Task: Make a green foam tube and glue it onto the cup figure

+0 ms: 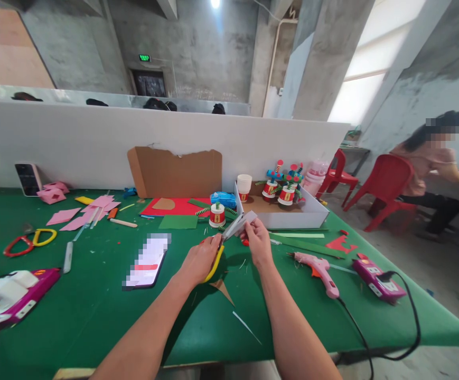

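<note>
My left hand (201,258) is closed round the handles of a pair of scissors (216,265) with a yellow loop; their blades point up and to the right. A small pale piece of paper (249,217) is pinched in my right hand (258,244), against the blades. Whether the blades are parted I cannot tell. Just behind the hands stands a red and white paper cup figure (217,216) with striped green arms. Beneath my hands lie a brown paper scrap (222,291) and a thin white strip (246,326).
A white box (312,217) with more cup figures stands behind my right hand. To the right lie a pink glue gun (318,269) and a purple power strip (380,279) with cords. A phone (148,261) and other scissors (29,243) lie left. A person (423,163) sits far right.
</note>
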A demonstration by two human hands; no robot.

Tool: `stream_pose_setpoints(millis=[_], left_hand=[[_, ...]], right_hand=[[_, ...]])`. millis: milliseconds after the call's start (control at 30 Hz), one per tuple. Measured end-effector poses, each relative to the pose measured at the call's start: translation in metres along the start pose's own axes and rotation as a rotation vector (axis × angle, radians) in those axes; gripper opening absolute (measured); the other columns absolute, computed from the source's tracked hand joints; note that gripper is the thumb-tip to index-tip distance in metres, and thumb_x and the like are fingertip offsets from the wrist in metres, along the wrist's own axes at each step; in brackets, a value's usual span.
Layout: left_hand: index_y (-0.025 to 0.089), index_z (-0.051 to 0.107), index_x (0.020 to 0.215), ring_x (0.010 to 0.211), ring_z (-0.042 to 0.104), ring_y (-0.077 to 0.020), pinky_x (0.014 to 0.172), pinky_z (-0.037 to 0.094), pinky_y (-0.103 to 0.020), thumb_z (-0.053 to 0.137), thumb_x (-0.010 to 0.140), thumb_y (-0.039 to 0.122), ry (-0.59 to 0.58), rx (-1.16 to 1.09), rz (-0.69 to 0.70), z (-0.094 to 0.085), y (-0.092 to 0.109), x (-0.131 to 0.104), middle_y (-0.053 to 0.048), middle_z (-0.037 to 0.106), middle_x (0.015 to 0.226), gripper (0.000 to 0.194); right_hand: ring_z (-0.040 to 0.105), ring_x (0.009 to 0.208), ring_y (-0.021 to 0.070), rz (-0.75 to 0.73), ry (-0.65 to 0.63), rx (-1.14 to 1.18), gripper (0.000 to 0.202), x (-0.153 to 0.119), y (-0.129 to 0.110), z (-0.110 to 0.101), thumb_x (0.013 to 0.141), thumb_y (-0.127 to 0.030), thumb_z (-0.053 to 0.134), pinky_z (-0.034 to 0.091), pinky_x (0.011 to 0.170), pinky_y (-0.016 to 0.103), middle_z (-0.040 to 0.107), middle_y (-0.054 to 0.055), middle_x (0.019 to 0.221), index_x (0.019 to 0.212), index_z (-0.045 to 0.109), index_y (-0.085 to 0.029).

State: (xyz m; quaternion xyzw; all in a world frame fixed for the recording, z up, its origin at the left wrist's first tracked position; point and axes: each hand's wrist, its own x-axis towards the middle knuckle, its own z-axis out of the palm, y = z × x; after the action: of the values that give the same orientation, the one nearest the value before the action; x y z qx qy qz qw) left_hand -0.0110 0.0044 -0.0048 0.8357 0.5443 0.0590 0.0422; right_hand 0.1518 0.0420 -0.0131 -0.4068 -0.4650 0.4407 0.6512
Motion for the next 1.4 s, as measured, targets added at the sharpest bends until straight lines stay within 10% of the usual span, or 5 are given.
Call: stream_pose_setpoints(millis=[1400], left_hand=[[0.014, 0.035, 0.12, 0.091, 0.064, -0.0254, 0.071, 0.051, -0.035, 0.027, 0.091, 0.014, 0.001, 0.058, -0.036, 0.0002, 0.0066, 0.0008, -0.014, 0.059, 0.101, 0.03]], right_hand=[[0.049, 0.046, 0.0092, -0.047, -0.028, -0.033, 0.032, -0.0015, 0.0022, 0.0036, 0.072, -0.051, 0.064, 0.039, 0.046, 0.022, 0.057, -0.004, 0.057, 0.079, 0.058, -0.02]])
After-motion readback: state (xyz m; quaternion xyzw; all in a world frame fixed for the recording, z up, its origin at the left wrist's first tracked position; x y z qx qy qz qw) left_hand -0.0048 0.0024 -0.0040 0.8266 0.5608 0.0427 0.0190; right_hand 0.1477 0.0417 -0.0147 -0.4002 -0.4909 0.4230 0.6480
